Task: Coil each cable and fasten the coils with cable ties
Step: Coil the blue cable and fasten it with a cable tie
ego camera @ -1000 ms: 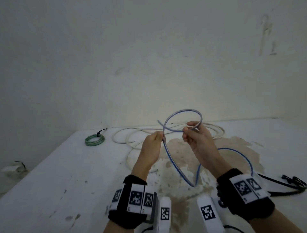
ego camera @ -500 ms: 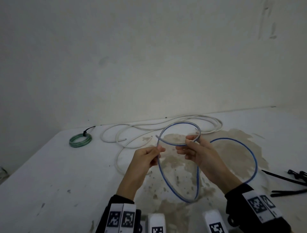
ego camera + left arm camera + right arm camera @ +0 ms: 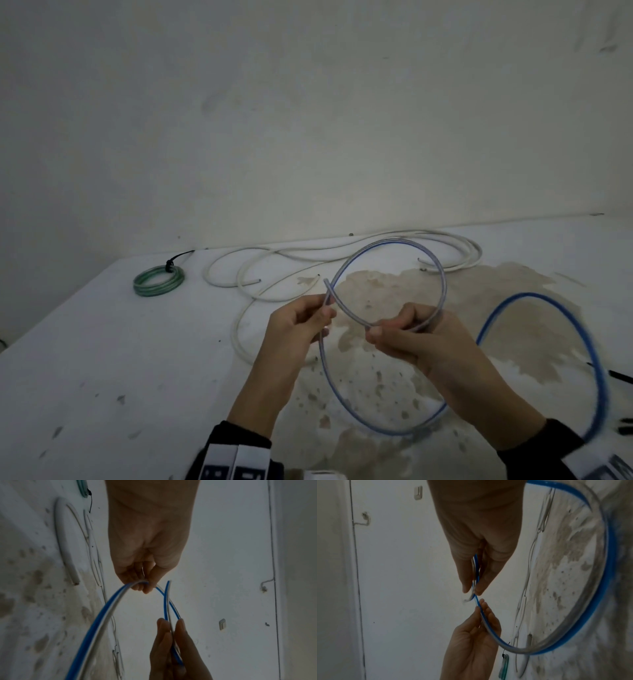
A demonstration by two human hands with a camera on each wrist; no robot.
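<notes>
Since a second ago both hands dropped lower toward the table and the first loop widened; the trailing run swung out to the right and is motion-blurred.

Left hand [image 3: 301, 325] pinches the blue-striped clear cable [image 3: 390, 245] near its free end, thumb against curled fingers; the cut tip pokes up just past the fingertips. Right hand [image 3: 416, 334] pinches the spot where two strands cross, thumb and forefinger closed on both. Between the two hands the cable forms one raised loop held above the table [image 3: 102, 359], on the far side of the hands. A second, lower loop hangs near the person, and the rest arcs off to the right.

Step in hand, as I read it: coiling the blue cable, first turn formed, second being gathered.

Already done: green coil [image 3: 158, 281] on the far left of the table, with a black tie on it. White cable [image 3: 342, 251] lies loose along the far edge, not coiled.

Next move likely needs:
- left hand to feed the hanging loop up to the right-hand pinch, matching the first turn's size
- right hand to keep both strands clamped so the coil doesn't spring open
- then a tie; dark strips at the right edge [image 3: 620, 377] look like ties, but they're too cropped to confirm.
</notes>
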